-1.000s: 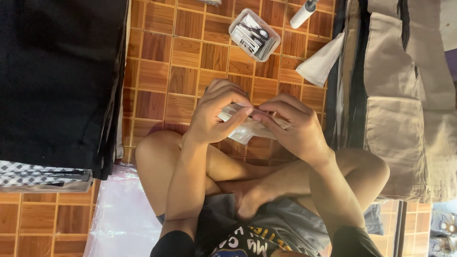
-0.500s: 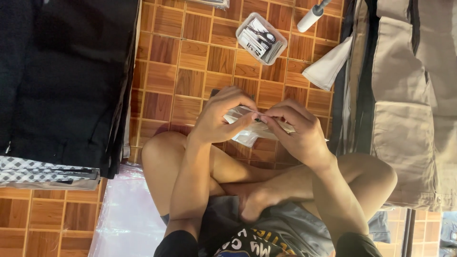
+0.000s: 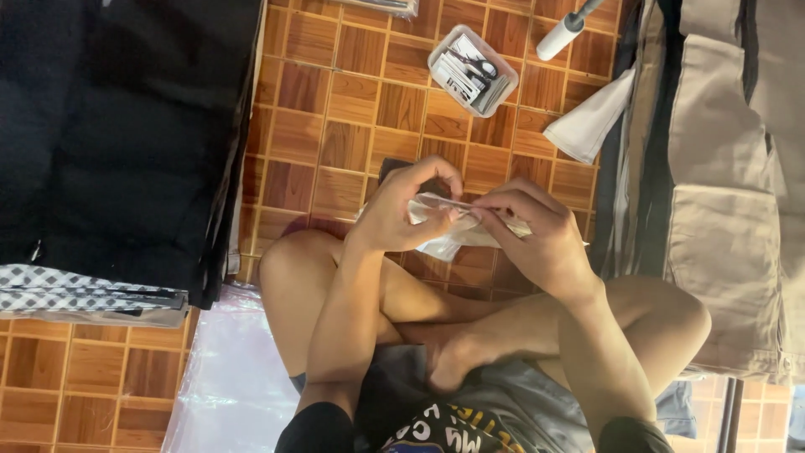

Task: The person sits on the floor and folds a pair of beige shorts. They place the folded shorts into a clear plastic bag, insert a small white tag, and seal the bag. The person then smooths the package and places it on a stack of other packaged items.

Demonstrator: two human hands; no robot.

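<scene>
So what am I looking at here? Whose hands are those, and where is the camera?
The camera sits on a person's head and looks down, so you see their own arms and crossed bare legs as they sit on a brown wood-pattern tiled floor. Their left hand and right hand together hold a small crinkled clear plastic packet between the fingertips. Farther out on the floor lie a clear plastic box of small tools, a white cylinder-shaped roller and a folded white cloth. Stacks of folded dark fabric lie on one side, beige fabric on the other.
</scene>
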